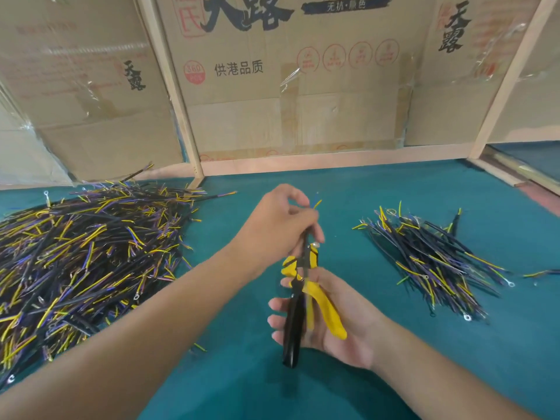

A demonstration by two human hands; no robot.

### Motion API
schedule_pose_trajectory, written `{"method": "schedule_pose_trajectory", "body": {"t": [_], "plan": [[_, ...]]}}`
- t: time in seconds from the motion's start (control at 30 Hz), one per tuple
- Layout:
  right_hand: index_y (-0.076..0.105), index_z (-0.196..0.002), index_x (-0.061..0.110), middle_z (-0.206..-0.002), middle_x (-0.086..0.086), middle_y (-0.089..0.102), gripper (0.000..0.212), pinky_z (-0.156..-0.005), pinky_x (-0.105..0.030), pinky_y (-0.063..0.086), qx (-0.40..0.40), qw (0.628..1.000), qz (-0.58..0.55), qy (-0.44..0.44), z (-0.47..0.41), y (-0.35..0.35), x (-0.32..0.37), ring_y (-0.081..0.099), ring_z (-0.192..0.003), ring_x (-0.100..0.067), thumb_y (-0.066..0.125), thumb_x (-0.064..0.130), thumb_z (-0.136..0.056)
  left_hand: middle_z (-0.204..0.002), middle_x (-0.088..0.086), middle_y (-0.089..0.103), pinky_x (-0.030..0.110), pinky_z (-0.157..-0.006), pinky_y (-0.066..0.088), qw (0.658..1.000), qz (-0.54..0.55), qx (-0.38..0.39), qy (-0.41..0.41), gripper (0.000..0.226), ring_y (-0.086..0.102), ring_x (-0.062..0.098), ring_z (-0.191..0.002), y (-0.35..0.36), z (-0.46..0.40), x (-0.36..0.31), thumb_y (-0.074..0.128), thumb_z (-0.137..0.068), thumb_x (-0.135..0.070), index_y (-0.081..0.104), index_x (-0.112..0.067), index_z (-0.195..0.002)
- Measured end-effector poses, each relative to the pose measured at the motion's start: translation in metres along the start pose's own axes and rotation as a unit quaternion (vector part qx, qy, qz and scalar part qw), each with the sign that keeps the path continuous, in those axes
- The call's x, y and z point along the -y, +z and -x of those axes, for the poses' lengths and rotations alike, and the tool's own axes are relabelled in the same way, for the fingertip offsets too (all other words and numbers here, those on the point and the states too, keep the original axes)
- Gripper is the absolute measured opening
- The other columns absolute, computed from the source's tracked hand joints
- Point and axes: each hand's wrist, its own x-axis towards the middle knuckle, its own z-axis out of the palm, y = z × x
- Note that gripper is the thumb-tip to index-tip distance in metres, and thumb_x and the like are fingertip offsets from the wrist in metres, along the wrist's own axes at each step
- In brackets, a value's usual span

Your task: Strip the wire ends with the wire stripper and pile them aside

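Wire (305,234) pinched in my left hand (280,224) feeds the stripper (303,298), gripped by my right hand (336,319); I'd seat it squarely, squeeze firmly, pull straight.

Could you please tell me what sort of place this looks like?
Probably a small hand-assembly workbench: a teal felt-covered table, a large heap of black, yellow and purple wires, and flattened cardboard cartons as partition walls.

My left hand (277,225) hides most of the wire (306,241) above the wire stripper (298,301); stripped or not, I cannot tell.
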Motion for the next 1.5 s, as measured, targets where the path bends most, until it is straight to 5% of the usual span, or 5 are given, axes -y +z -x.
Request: {"method": "schedule_pose_trajectory", "body": {"t": [0.33, 0.47, 0.7, 1.07, 1.5], "plan": [[0.050, -0.121, 0.014, -0.102, -0.023, 0.065, 0.045, -0.081, -0.050, 0.055, 0.026, 0.999, 0.027, -0.015, 0.000, -0.009, -0.001, 0.065, -0.085, -0.040, 0.071, 0.033, -0.086, -0.117, 0.016, 0.060, 0.034, -0.094, 0.056, 0.974, -0.056, 0.188, -0.116, 0.019, 0.070, 0.024, -0.104, 0.059, -0.066, -0.020, 0.057, -0.101, -0.023, 0.052, -0.005, -0.107], [0.053, -0.126, 0.013, -0.106, -0.020, 0.068, 0.062, -0.081, -0.049, 0.055, 0.049, 0.995, 0.069, -0.052, 0.004, -0.008, 0.004, 0.065, -0.088, -0.037, 0.078, 0.029, -0.071, -0.101, 0.009, 0.071, 0.026, -0.080, 0.055, 0.940, -0.279, 0.195, -0.013, 0.010, 0.069, 0.010, -0.086, -0.025, -0.041, -0.027, 0.054, -0.098, -0.011, 0.063, -0.007, -0.100], [0.047, -0.130, 0.038, -0.107, 0.004, 0.072, 0.059, -0.095, -0.046, 0.056, -0.024, 0.906, 0.356, -0.228, 0.011, 0.013, -0.001, 0.070, -0.092, -0.021, 0.057, 0.013, -0.077, -0.087, -0.016, 0.053, 0.008, -0.066, 0.035, 0.745, -0.571, 0.333, -0.090, 0.024, 0.049, -0.002, -0.078, -0.148, 0.071, 0.012, 0.070, -0.082, -0.020, 0.064, -0.022, -0.104], [0.046, -0.111, 0.059, -0.103, 0.018, 0.068, 0.054, -0.071, -0.026, 0.057, -0.163, 0.800, 0.451, -0.361, -0.019, 0.048, -0.036, 0.066, -0.090, -0.009, 0.055, 0.022, -0.072, -0.103, -0.002, 0.061, 0.038, -0.083, 0.049, 0.700, -0.685, 0.204, 0.015, 0.021, 0.060, 0.026, -0.104, -0.131, 0.087, 0.069, 0.053, -0.081, -0.026, 0.051, -0.022, -0.102], [0.064, -0.130, 0.018, -0.104, -0.018, 0.070, 0.046, -0.086, -0.050, 0.057, -0.078, 0.936, 0.198, -0.280, -0.013, 0.002, -0.001, 0.070, -0.093, -0.035, 0.040, -0.006, -0.097, -0.071, -0.005, 0.067, 0.023, -0.071, 0.049, 0.953, -0.218, -0.161, 0.136, 0.015, 0.063, 0.013, -0.068, -0.099, 0.073, 0.080, 0.067, -0.087, -0.001, 0.067, -0.016, -0.091]]}}
